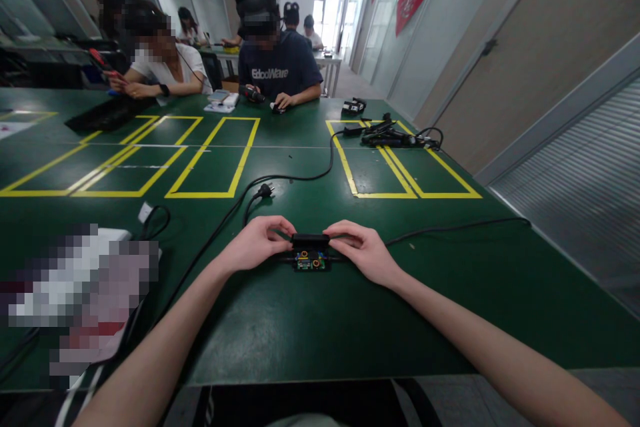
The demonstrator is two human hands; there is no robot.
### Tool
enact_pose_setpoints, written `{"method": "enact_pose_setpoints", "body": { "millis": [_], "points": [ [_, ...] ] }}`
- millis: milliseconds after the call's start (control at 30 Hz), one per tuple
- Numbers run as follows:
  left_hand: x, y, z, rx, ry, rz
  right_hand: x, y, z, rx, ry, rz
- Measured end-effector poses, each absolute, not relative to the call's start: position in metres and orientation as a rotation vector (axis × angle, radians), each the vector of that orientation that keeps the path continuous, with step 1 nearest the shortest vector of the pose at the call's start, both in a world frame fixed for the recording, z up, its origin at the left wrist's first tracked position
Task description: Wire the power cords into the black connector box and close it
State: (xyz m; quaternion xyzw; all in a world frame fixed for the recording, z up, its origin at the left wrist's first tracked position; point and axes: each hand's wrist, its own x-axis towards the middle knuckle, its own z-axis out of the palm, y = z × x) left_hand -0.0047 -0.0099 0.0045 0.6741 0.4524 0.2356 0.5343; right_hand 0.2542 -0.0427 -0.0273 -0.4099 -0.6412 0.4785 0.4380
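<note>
Crosswise, the black adapter (311, 250) lies left-to-right, left hand (255, 245) and right hand (361, 250) pinching its ends.

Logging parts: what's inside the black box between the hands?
A green circuit board with orange ring parts shows in the black box. The left hand and right hand cover both ends; anything under the board is hidden.

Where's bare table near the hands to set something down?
Bare: table on the near side of the board; also right of the right hand, below the thin cable. Crowded: left of the left hand, with cables and plug.
</note>
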Motion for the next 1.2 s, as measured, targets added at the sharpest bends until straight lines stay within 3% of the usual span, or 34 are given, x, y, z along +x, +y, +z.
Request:
{"method": "enact_pose_setpoints", "body": {
  "millis": [1200],
  "points": [
    [-0.0068,-0.0097,0.0035,1.652,1.091,0.506,0.2559,-0.0435,-0.0270,-0.981,-1.682,1.091]
  ]
}}
